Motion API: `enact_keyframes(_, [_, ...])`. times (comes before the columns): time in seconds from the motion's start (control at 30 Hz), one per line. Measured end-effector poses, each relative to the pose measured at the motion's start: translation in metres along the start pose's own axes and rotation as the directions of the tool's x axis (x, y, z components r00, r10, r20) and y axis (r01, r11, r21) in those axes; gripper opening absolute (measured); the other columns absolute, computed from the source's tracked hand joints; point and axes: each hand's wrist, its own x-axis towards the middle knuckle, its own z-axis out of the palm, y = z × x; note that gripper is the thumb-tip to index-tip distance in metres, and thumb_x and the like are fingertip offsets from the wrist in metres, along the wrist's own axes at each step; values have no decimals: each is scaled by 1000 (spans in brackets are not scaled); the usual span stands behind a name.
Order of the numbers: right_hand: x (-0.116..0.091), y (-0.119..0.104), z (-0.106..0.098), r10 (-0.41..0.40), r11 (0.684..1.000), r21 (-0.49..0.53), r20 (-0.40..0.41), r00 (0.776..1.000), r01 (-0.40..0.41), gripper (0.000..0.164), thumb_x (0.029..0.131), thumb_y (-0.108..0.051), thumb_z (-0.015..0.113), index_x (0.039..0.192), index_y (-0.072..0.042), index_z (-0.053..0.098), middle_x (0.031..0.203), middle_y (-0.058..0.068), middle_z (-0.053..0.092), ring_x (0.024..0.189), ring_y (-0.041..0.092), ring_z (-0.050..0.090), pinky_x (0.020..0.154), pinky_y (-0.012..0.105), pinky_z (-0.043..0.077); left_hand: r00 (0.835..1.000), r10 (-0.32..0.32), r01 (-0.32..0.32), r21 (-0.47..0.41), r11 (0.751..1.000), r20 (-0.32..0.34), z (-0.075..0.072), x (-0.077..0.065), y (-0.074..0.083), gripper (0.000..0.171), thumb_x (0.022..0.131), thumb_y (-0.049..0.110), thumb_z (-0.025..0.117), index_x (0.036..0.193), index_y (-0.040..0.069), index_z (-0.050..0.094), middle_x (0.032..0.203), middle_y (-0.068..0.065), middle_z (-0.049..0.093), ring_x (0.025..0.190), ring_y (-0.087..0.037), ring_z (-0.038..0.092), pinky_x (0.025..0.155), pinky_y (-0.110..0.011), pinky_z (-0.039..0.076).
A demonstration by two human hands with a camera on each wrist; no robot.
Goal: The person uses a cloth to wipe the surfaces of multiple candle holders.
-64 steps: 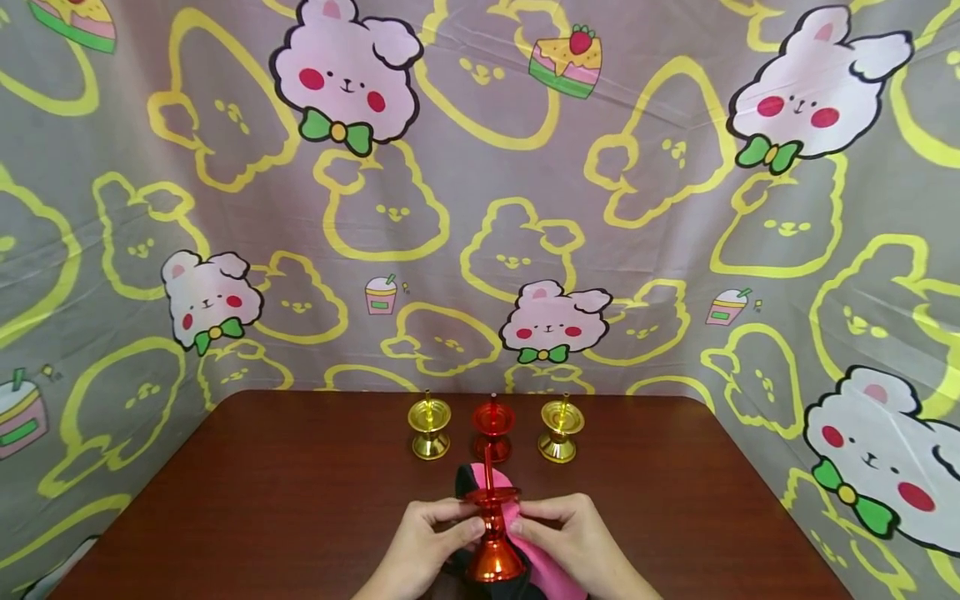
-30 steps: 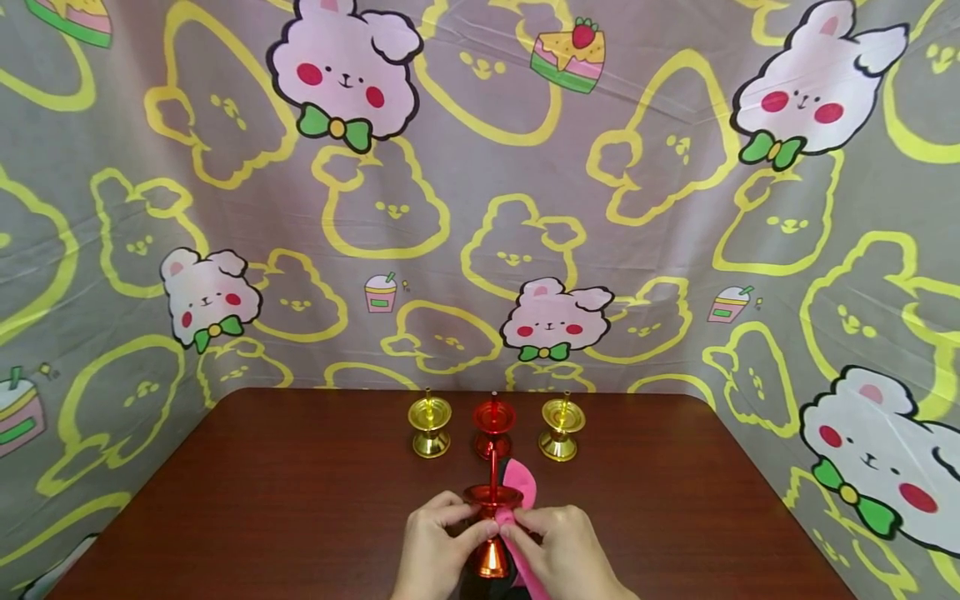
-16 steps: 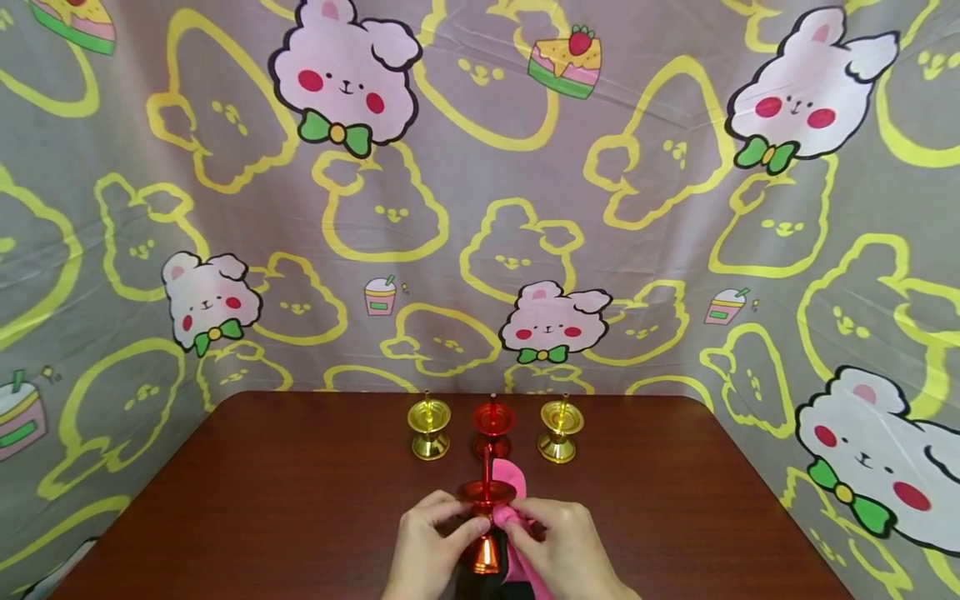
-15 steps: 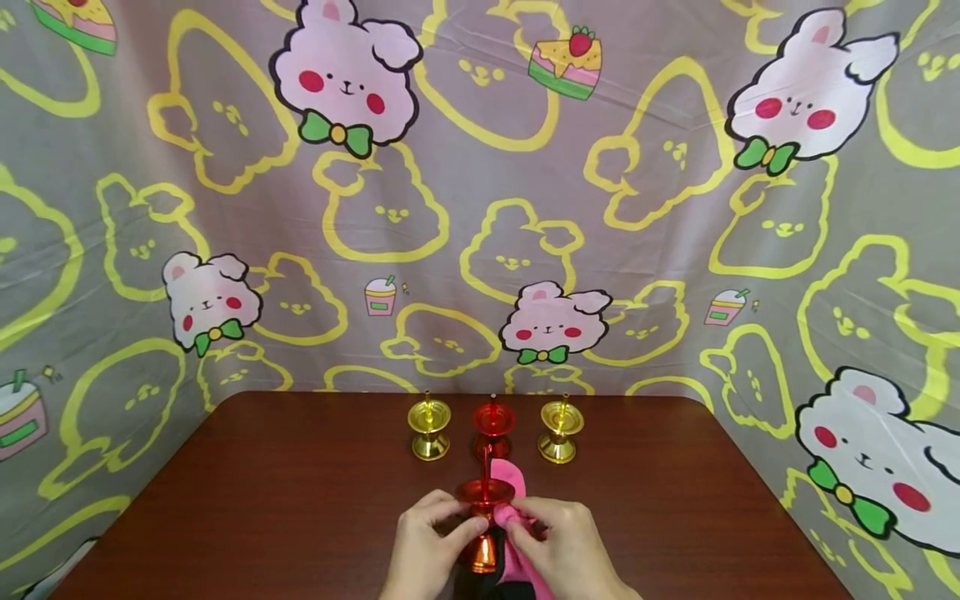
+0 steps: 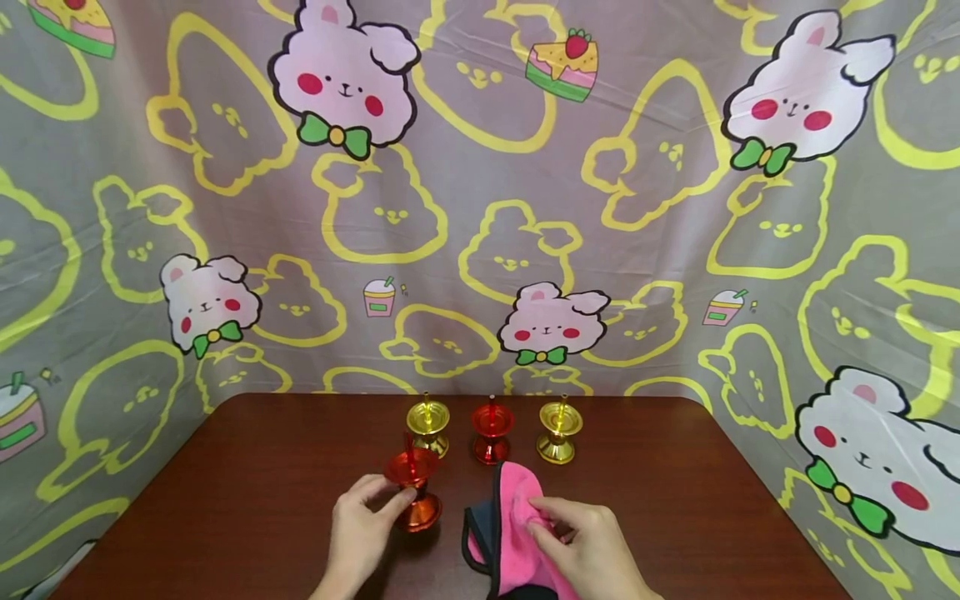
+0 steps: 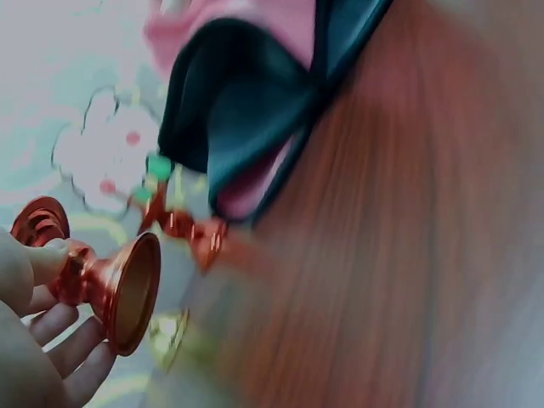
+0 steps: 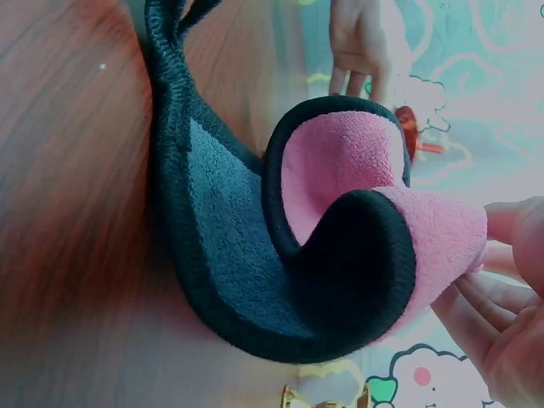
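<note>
My left hand holds a shiny red candle holder by its narrow waist, with its dish and spike upward and leaning slightly. In the left wrist view, thumb and fingers wrap the waist of this candle holder, and its hollow base faces the table. My right hand pinches a two-sided cloth, pink on one face and dark grey on the other, with black edging. The right wrist view shows the cloth folded over and hanging from my fingertips. Cloth and held candle holder are apart.
Along the back of the brown table stand a gold candle holder, a red candle holder and another gold candle holder. The held one partly overlaps the left gold one. A patterned curtain hangs behind.
The cloth was against the waist of the red candle holder between both hands. My left hand has since carried the candle holder left, away from the cloth, which stays in my right hand.
</note>
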Motion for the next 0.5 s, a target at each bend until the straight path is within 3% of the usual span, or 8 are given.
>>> enact_keyframes(0.23, [-5, 7, -1, -99, 995, 29, -16, 995, 100, 24, 75, 1, 85, 97, -6, 78, 77, -2, 73, 63, -4, 60, 53, 14, 49, 985, -46, 58, 67, 996, -168, -9, 28, -38, 18, 74, 4, 88, 90, 6, 79, 90, -6, 73, 90, -24, 67, 78, -18, 43])
enact_keyframes(0.4, [-7, 9, -1, -136, 990, 45, 1, 991, 136, 24, 76, 3, 83, 98, -4, 77, 78, 0, 73, 65, -3, 62, 54, 13, 50, 963, -54, 79, 84, 993, -266, -10, 49, -59, 24, 73, -1, 87, 95, -2, 77, 94, -16, 73, 94, -32, 66, 80, -25, 42])
enact_keyframes(0.5, [-8, 10, -1, -140, 989, 43, 5, 990, 139, 24, 76, 3, 83, 99, -3, 77, 78, 0, 73, 64, -4, 62, 54, 13, 50, 955, -44, 69, 74, 995, -292, -8, 59, -67, 25, 73, -5, 85, 96, -5, 75, 96, -19, 71, 94, -35, 65, 81, -32, 42])
